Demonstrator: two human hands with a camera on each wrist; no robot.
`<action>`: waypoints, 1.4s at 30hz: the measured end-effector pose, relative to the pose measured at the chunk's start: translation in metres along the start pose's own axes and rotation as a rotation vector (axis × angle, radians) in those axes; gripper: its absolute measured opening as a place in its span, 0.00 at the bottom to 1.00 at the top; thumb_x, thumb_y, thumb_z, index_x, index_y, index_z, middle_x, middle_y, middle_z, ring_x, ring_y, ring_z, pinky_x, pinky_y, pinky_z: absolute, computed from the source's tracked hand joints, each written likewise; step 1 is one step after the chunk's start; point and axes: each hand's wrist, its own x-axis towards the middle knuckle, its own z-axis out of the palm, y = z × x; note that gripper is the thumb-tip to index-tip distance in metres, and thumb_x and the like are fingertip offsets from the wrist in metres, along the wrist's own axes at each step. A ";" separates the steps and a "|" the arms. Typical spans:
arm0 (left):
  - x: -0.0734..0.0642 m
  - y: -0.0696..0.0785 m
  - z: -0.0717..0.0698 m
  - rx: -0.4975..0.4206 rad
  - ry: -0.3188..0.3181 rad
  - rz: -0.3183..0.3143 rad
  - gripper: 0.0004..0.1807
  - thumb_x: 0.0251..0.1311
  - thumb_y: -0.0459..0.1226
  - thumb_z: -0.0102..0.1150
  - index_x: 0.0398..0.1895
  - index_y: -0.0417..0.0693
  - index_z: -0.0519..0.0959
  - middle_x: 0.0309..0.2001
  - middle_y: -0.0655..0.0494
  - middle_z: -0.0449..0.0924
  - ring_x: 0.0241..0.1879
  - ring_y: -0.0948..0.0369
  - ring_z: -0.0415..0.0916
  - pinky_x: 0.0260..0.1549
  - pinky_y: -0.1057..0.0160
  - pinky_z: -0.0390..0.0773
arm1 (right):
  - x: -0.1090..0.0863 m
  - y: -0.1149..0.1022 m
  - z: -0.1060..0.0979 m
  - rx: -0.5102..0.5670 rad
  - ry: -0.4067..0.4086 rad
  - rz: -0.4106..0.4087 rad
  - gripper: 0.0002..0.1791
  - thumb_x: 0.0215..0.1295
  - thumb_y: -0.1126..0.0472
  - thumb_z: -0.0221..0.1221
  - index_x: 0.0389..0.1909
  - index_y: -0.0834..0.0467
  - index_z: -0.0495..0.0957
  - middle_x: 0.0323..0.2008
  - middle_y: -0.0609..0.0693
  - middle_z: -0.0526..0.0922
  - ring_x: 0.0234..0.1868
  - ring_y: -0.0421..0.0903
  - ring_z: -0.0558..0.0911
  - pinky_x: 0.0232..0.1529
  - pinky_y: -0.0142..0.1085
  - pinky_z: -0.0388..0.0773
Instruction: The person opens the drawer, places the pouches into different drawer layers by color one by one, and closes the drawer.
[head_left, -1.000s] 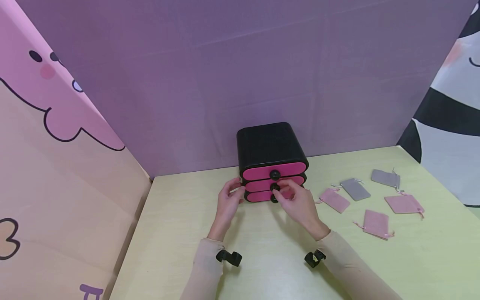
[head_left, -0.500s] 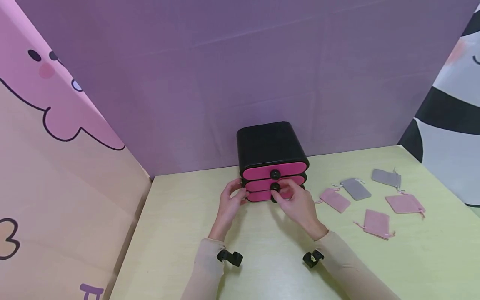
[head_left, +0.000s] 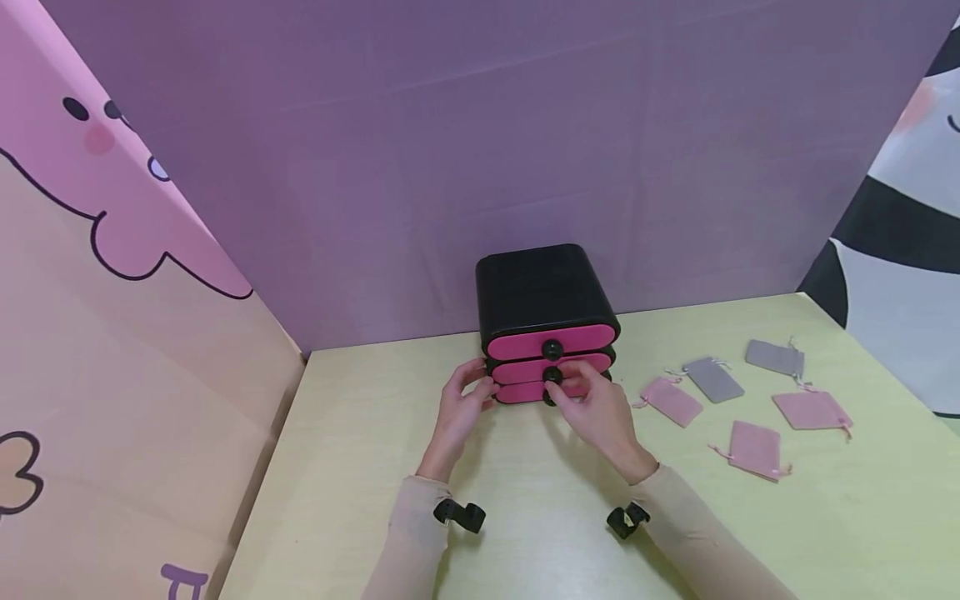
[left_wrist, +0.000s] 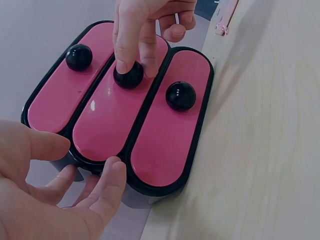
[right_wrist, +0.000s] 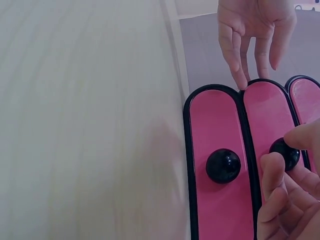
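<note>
A small black drawer unit (head_left: 536, 287) with three pink drawer fronts, each bearing a round black knob, stands against the purple backdrop. My right hand (head_left: 600, 408) pinches the middle drawer's knob (left_wrist: 128, 76) between thumb and fingers. All three fronts sit about level with one another in the left wrist view. On the unit's left side, my left hand (head_left: 459, 408) rests with loosely extended fingers, one fingertip right at the edge between the middle and bottom drawers. The top knob (head_left: 552, 349) and bottom knob (right_wrist: 223, 166) are untouched.
Right of the unit, several small drawstring pouches lie flat on the pale wooden table (head_left: 360, 467). Some are pink, like the pouch (head_left: 755, 448) nearest the front, and others grey, like one pouch (head_left: 713, 379) farther back. A patterned panel (head_left: 135, 333) borders the left.
My left hand has shifted slightly right, its thumb now closer against the unit's side. The right hand keeps its pinch on the middle knob, and the drawers look unchanged.
</note>
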 end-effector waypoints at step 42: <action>0.001 0.001 -0.001 -0.009 -0.001 -0.013 0.23 0.78 0.34 0.54 0.73 0.41 0.72 0.66 0.39 0.76 0.52 0.49 0.85 0.57 0.50 0.88 | -0.010 0.001 -0.004 0.020 -0.005 -0.016 0.16 0.69 0.55 0.70 0.53 0.58 0.83 0.39 0.55 0.93 0.33 0.47 0.85 0.32 0.32 0.76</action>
